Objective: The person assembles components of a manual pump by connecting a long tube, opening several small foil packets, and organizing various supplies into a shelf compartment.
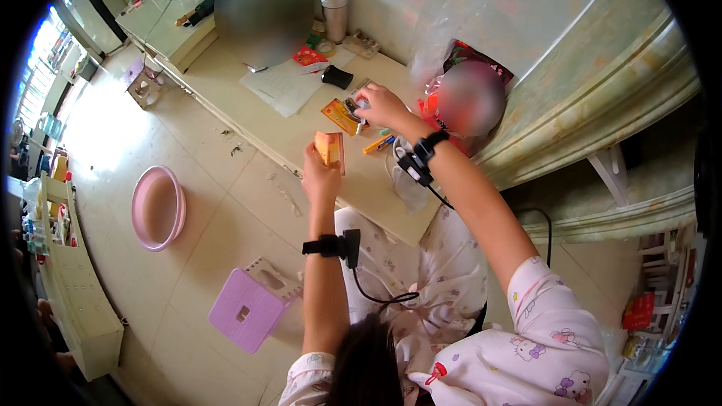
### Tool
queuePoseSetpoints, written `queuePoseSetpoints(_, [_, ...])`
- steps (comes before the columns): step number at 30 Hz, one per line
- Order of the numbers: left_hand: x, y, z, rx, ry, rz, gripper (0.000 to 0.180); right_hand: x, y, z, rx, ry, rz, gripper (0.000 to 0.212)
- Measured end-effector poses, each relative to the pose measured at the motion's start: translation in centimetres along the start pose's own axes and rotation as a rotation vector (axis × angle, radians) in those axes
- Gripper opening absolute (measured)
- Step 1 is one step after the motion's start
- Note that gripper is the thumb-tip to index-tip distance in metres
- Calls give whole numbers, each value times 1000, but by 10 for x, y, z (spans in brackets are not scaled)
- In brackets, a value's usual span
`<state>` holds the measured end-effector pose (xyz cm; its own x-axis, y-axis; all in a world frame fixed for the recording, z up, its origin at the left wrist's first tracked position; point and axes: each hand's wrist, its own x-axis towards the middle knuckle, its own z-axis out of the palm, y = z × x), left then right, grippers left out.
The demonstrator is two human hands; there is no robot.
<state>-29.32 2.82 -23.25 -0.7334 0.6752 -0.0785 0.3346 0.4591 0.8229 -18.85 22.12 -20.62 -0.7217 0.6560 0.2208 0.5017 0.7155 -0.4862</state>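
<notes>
My left hand (321, 177) is closed around a small orange-and-yellow card or packet (329, 149), held up at the table's near edge. Farther right, my right hand (383, 107) reaches over the cream table (233, 98). Its fingers are pinched at a small dark-and-grey item (356, 104), too small to name. Beneath those fingertips lies another orange-and-yellow printed packet (341, 116). Next to it are a yellow-and-blue pen-like stick (378, 144) and a white cable (398, 152). A short black cylinder (337, 77) lies just beyond my right hand.
A paper sheet (282, 89) and a red packet (308, 56) lie farther back, near a silver flask (335, 11). Plastic bags (436, 53) stand by the wall at right. On the floor are a pink basin (159, 208) and a purple stool (247, 308). A curtain (571, 128) hangs at right.
</notes>
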Motion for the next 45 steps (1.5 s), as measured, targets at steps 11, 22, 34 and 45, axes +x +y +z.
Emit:
queuePoseSetpoints(11, [-14, -11, -7, -1673, -404, -288, 38, 22, -20, 13, -413, -207, 0, 46])
queuePoseSetpoints(22, [4, -14, 14, -1791, -620, -196, 45, -20, -32, 4, 1038, 99, 217, 19])
queuePoseSetpoints(34, [2, -20, 28, -1900, -524, -210, 39, -10, -41, 45, -277, 128, 14, 37])
queuePoseSetpoints(45, [-4, -20, 30, -1954, -343, -161, 39, -36, -61, 46, -211, -234, 71, 38])
